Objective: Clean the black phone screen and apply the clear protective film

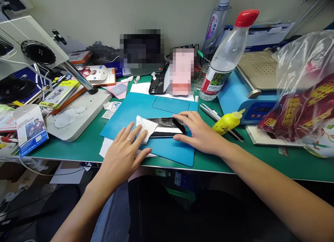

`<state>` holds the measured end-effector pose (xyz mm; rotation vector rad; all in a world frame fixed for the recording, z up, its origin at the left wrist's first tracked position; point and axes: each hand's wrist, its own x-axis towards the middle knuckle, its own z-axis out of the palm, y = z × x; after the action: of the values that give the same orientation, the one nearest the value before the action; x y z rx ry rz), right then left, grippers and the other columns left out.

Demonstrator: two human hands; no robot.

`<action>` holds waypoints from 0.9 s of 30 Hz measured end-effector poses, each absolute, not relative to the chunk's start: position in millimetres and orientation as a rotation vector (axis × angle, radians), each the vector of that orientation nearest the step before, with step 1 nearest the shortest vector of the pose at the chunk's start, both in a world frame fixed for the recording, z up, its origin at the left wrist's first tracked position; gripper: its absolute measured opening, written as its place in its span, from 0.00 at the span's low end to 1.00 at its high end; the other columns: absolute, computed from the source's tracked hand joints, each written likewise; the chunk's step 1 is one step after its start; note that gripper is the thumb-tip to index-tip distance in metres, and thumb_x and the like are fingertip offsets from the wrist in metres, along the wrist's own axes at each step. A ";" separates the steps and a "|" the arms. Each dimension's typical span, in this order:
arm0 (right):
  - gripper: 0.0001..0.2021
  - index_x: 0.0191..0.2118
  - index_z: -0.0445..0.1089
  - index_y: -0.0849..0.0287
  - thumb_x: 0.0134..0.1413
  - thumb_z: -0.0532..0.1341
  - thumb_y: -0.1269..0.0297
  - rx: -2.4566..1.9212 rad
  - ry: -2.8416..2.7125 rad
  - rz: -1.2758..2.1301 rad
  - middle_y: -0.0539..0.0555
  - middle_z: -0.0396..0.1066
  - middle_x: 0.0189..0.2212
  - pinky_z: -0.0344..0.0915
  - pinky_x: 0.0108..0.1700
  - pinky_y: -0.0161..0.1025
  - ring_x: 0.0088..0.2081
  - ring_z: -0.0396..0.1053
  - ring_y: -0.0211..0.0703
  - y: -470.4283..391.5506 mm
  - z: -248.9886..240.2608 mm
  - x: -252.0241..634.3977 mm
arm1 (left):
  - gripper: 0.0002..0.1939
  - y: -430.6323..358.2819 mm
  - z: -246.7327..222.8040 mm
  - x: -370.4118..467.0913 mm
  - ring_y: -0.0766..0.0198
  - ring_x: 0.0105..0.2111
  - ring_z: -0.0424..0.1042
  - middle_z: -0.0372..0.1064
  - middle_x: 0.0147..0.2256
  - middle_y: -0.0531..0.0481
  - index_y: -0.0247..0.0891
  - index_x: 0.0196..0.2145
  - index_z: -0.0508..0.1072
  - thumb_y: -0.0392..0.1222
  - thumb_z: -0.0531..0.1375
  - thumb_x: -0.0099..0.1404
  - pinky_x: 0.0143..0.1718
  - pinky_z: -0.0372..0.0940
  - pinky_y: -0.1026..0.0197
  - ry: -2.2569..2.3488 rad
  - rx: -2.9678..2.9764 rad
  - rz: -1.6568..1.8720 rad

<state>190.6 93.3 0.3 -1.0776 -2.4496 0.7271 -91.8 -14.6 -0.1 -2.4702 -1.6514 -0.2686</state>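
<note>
A smartphone (165, 125) with a dark, reflective face lies flat on a blue mat (122, 111). My right hand (194, 130) grips its right end, thumb at the near edge and fingers at the far edge. My left hand (125, 148), with a ring on one finger, has its fingers spread. Two of its fingertips rest on a crumpled white tissue (149, 127) that covers the phone's left end; its thumb stands apart from the tissue. A thin black-edged outline of a phone-sized sheet (171, 105) lies on the mat behind the phone.
Right of the mat are tweezers (208, 111), a yellow squeeze bottle (228, 122), a red-capped water bottle (221, 68) and a blue heating plate machine (235, 95). A plastic bag (305, 95) stands far right. At left are a microscope base (78, 120) and boxes (31, 127).
</note>
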 end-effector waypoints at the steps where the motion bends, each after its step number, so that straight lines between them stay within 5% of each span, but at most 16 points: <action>1: 0.37 0.70 0.63 0.52 0.63 0.60 0.36 -1.070 -2.445 0.731 0.64 0.65 0.64 0.61 0.67 0.68 0.67 0.60 0.65 93.4 0.3 190.5 | 0.25 -12.5 0.9 -90.9 0.35 0.72 0.55 0.66 0.66 0.32 0.33 0.62 0.72 0.53 0.51 0.79 0.68 0.60 0.33 -1.661 -2.460 -0.307; 4: 0.37 0.70 0.64 0.54 0.65 0.55 0.34 -1.063 -2.434 0.740 0.65 0.66 0.64 0.60 0.68 0.68 0.67 0.59 0.65 94.0 0.0 190.2 | 0.22 -3.0 2.9 -85.1 0.38 0.72 0.57 0.68 0.65 0.32 0.32 0.57 0.74 0.51 0.52 0.79 0.71 0.58 0.36 -1.656 -2.466 -0.411; 8: 0.38 0.70 0.65 0.55 0.66 0.50 0.33 -1.068 -2.409 0.761 0.66 0.66 0.64 0.59 0.69 0.67 0.67 0.59 0.64 94.2 -1.3 190.0 | 0.28 5.8 -0.2 -76.3 0.44 0.71 0.60 0.65 0.68 0.34 0.32 0.66 0.68 0.54 0.50 0.80 0.72 0.58 0.41 -1.642 -2.562 -0.412; 16: 0.45 0.69 0.66 0.56 0.65 0.38 0.29 -1.013 -2.332 0.811 0.65 0.70 0.61 0.59 0.68 0.64 0.64 0.62 0.61 93.2 0.4 191.1 | 0.43 11.6 -6.2 -42.1 0.41 0.75 0.48 0.49 0.73 0.27 0.22 0.73 0.54 0.63 0.50 0.78 0.73 0.53 0.37 -1.770 -2.619 -0.332; 27: 0.46 0.70 0.62 0.53 0.63 0.36 0.27 -1.050 -2.199 0.841 0.64 0.69 0.62 0.56 0.70 0.64 0.65 0.62 0.60 95.3 -7.9 190.2 | 0.47 13.8 -0.8 22.8 0.42 0.76 0.45 0.47 0.74 0.29 0.22 0.73 0.54 0.69 0.45 0.77 0.75 0.48 0.41 -1.730 -2.743 -0.402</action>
<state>190.2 95.3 -7.9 -1.0500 -2.1991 0.8410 22.8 13.8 -0.8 -2.7426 -1.7304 -0.4018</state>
